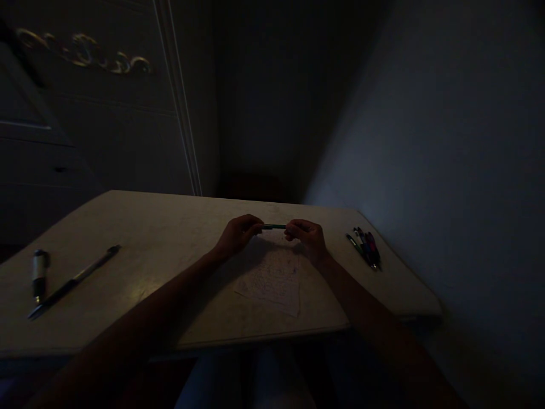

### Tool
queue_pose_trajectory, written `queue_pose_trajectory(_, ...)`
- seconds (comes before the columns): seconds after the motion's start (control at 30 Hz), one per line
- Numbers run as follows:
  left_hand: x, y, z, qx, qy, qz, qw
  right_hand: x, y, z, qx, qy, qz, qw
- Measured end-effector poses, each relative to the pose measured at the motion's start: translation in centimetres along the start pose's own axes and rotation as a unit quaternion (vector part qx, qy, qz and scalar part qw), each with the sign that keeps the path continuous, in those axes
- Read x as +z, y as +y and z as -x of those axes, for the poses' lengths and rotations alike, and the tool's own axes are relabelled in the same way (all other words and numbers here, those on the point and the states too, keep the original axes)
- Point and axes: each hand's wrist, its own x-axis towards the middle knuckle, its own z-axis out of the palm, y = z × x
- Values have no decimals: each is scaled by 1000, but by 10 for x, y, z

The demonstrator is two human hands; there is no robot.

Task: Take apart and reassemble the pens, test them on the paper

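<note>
The scene is very dark. My left hand (237,233) and my right hand (307,236) meet above the middle of a pale table (140,227), each gripping one end of a thin green pen (273,226) held level between them. Right below the hands lies a sheet of paper (272,278) covered with faint scribbles. I cannot tell whether the pen is capped.
A long dark pen (74,280) and a short stubby pen (38,274) lie at the table's left. Several coloured pens (365,247) lie bunched at the right. A wall (447,142) rises on the right, a panelled cabinet (106,113) behind left.
</note>
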Motion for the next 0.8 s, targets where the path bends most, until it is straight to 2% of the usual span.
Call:
queue_pose_trajectory(0.17,0,2,3,81,32,12,996,1,-2,1,3,-1,-1,1000)
queue_pose_trajectory(0.23,1,3,4,76,48,15,996,1,-3,1,2,3,1,1000)
queue_pose_trajectory(0.33,3,1,4,31,68,24,997,1,-3,1,-3,6,8,1000)
queue_pose_trajectory(0.5,3,-1,1,-16,-5,-1,1000,0,-2,1,-15,-11,9,1000)
queue_pose_trajectory(0.57,2,0,1,-9,-10,-10,1000,0,-3,1,-16,-20,9,1000)
queue_pose_trajectory(0.8,-1,1,5,72,48,-37,996,2,-8,4,7,-34,4,999)
